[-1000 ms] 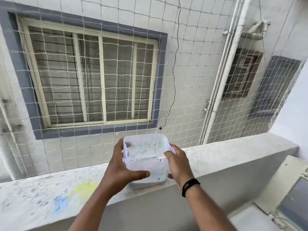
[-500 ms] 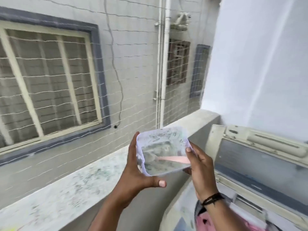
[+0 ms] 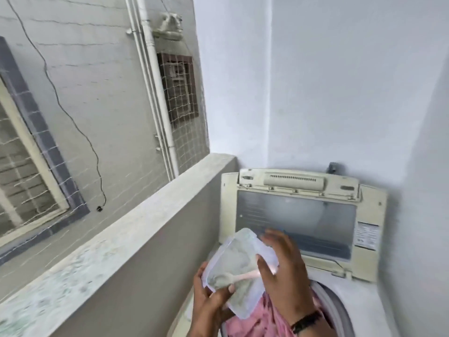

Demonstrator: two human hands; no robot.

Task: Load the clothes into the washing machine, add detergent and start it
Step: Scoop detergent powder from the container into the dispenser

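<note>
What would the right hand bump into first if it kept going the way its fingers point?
Probably the clear container of powder, which the right hand already reaches over; its fingers sit by the pink spoon. Depth is blurred.

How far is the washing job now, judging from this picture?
Done: pink clothes lie in the washing machine, lid up. In hand: the left hand holds the detergent tub above the drum, and the right hand reaches to its pink scoop. Left: add powder, close the lid, start.
</note>
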